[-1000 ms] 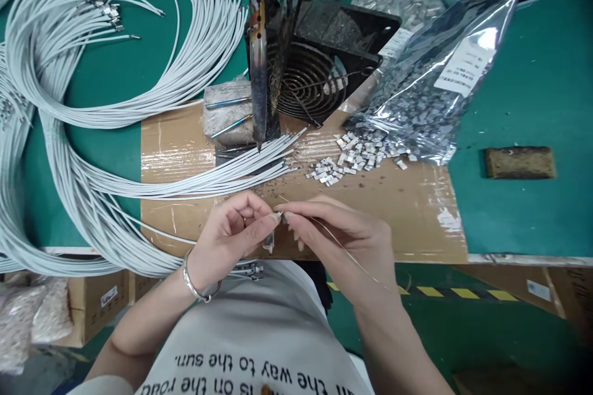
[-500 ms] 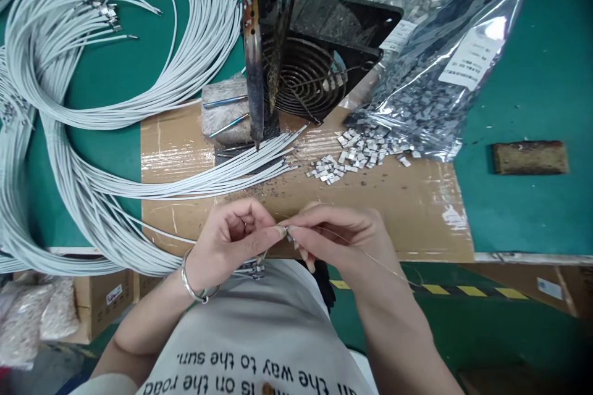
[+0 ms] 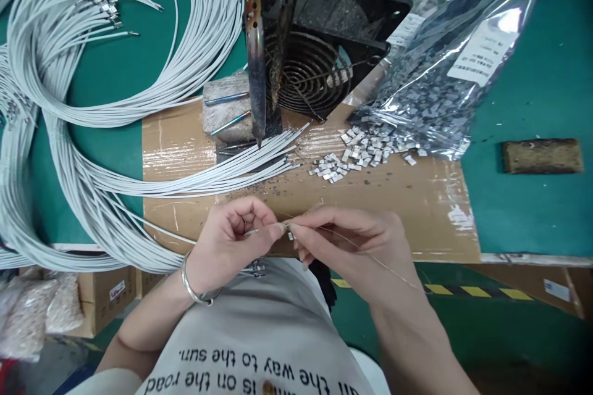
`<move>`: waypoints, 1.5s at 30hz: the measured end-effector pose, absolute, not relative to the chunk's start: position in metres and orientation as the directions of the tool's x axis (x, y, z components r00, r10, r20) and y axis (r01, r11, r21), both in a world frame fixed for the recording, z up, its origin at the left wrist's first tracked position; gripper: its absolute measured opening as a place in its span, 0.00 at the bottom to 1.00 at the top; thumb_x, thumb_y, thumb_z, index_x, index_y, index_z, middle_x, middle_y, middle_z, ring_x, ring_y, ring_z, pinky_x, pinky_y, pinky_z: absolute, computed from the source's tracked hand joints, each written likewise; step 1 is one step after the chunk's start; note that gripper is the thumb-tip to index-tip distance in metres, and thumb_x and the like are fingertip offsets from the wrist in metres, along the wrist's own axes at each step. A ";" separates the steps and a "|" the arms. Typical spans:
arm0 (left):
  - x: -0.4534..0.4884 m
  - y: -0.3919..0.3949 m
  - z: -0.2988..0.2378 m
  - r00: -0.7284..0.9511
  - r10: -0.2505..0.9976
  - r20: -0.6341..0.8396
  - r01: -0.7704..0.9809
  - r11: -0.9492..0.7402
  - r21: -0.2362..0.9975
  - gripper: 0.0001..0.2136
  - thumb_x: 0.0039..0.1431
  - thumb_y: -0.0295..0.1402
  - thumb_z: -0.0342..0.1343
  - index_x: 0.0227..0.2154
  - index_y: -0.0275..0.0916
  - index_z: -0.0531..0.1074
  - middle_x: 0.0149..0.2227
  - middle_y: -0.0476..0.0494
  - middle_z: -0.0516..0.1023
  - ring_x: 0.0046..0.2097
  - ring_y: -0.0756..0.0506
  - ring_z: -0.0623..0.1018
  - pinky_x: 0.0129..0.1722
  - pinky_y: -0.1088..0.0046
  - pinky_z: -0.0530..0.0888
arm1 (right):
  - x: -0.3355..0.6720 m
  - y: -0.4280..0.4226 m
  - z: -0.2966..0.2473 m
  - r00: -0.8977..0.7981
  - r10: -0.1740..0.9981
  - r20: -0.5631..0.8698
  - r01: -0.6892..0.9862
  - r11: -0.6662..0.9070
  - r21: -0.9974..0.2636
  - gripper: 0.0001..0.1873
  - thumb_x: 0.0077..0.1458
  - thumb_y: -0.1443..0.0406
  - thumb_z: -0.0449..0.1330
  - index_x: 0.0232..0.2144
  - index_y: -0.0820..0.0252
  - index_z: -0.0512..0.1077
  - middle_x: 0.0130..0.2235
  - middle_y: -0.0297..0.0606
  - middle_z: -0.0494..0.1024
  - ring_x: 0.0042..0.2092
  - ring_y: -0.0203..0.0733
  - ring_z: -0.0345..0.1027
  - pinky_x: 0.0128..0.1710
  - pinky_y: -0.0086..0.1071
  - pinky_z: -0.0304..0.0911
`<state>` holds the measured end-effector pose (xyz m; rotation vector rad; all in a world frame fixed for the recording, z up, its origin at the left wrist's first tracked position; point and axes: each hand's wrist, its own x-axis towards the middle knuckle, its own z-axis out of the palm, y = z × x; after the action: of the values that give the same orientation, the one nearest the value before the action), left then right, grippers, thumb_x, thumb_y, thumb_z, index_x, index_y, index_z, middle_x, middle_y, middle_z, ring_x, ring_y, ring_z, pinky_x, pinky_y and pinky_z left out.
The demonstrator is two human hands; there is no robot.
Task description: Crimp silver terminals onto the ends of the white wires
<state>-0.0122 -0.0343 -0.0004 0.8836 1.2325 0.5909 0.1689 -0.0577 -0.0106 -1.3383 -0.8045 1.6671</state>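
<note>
My left hand (image 3: 231, 241) and my right hand (image 3: 352, 241) meet fingertip to fingertip over the near edge of a taped cardboard sheet (image 3: 417, 197). My left fingers pinch the stripped end of a white wire (image 3: 162, 234). My right fingers pinch a tiny metal terminal (image 3: 290, 234) against that wire end, and a thin solder strand (image 3: 370, 256) trails back over my right wrist. Just beyond my hands a soldering iron (image 3: 254, 55) points down at a fan of white wire ends (image 3: 259, 160). Loose metal terminals (image 3: 356, 154) lie scattered to the right.
A black fan (image 3: 324, 55) stands behind the iron. A shiny bag of terminals (image 3: 445, 80) lies at the right. Big loops of white wires (image 3: 92, 74) fill the left of the green bench. A brown sponge (image 3: 542, 155) sits far right. Cardboard boxes (image 3: 102, 296) stand below the bench.
Both hands have dropped slightly toward me and stayed pinched together. My fingertips have closed tighter around the wire end and terminal. Nothing on the bench has moved.
</note>
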 end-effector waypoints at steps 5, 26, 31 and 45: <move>-0.010 -0.033 0.001 0.242 0.829 -0.503 0.132 0.486 0.864 0.09 0.58 0.31 0.65 0.25 0.38 0.72 0.19 0.55 0.66 0.21 0.55 0.58 0.20 0.77 0.53 | 0.172 -0.056 -0.010 -0.080 0.917 -0.392 -0.175 -0.400 -0.900 0.04 0.55 0.66 0.72 0.29 0.52 0.87 0.25 0.33 0.82 0.25 0.32 0.69 0.24 0.26 0.68; 0.010 -0.062 -0.012 0.076 0.932 -0.355 -0.002 0.356 0.934 0.13 0.72 0.38 0.59 0.30 0.39 0.71 0.20 0.55 0.69 0.21 0.54 0.62 0.20 0.77 0.59 | 0.132 -0.070 -0.030 0.357 0.918 -0.174 -0.080 -0.155 -0.985 0.05 0.54 0.69 0.70 0.27 0.55 0.81 0.22 0.32 0.80 0.21 0.35 0.70 0.19 0.28 0.70; 0.008 -0.055 -0.013 0.131 0.900 -0.415 -0.128 0.430 0.894 0.14 0.70 0.38 0.62 0.29 0.39 0.71 0.20 0.56 0.65 0.21 0.55 0.59 0.20 0.79 0.58 | 0.130 -0.077 -0.038 0.340 0.940 0.024 0.054 0.006 -0.999 0.08 0.59 0.71 0.68 0.33 0.50 0.83 0.26 0.30 0.82 0.24 0.36 0.72 0.23 0.31 0.70; 0.003 -0.040 -0.007 0.052 0.891 -0.452 -0.101 0.455 0.885 0.08 0.62 0.36 0.67 0.31 0.39 0.78 0.18 0.55 0.68 0.20 0.54 0.62 0.20 0.78 0.61 | 0.147 -0.066 -0.033 0.186 0.955 0.230 0.257 0.179 -0.950 0.20 0.61 0.72 0.67 0.47 0.39 0.84 0.31 0.32 0.85 0.26 0.41 0.74 0.27 0.38 0.73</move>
<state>0.0031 -0.0403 -0.0074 0.7941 1.2969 0.8896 0.1467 -0.0657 -0.0334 -1.3139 -1.3064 0.7741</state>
